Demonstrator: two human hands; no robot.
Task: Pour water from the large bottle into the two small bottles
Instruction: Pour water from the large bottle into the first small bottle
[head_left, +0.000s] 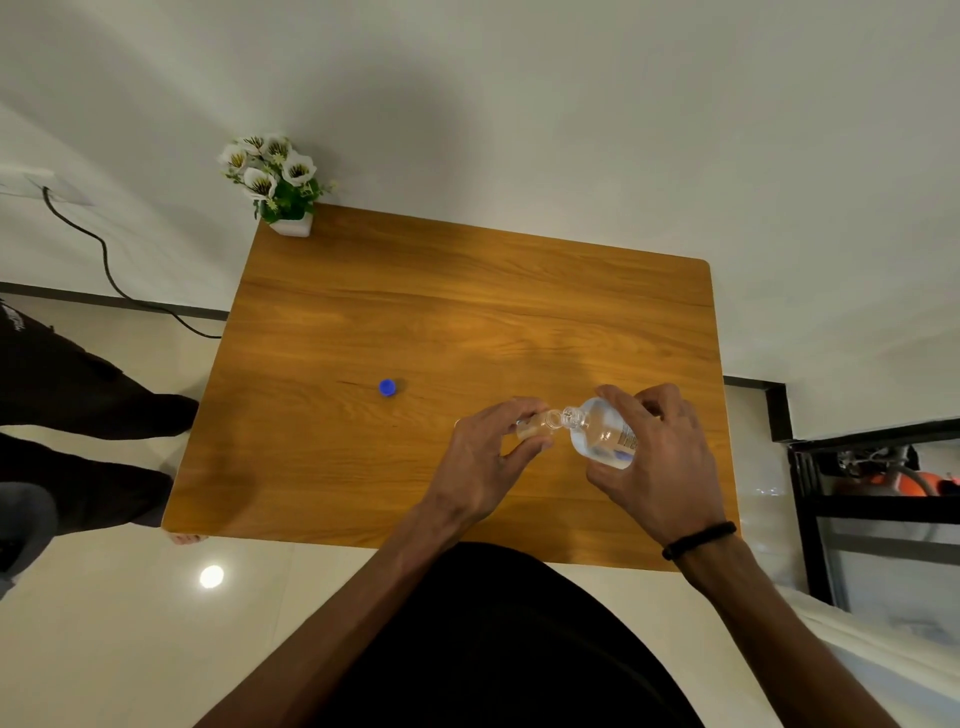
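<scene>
Hands (660, 457) over wooden table (415, 312), white wall (571, 104)

table (467, 291) mostly bare; blue cap (387, 387) left, flowerpot (294, 224) corner.

The large bottle (602, 434) is clear plastic with a label, uncapped, tilted with its neck toward nine o'clock, mouth touching the open mouth of a small clear bottle (540, 423); a blue cap (387, 387) lies at ten o'clock, well apart
</scene>
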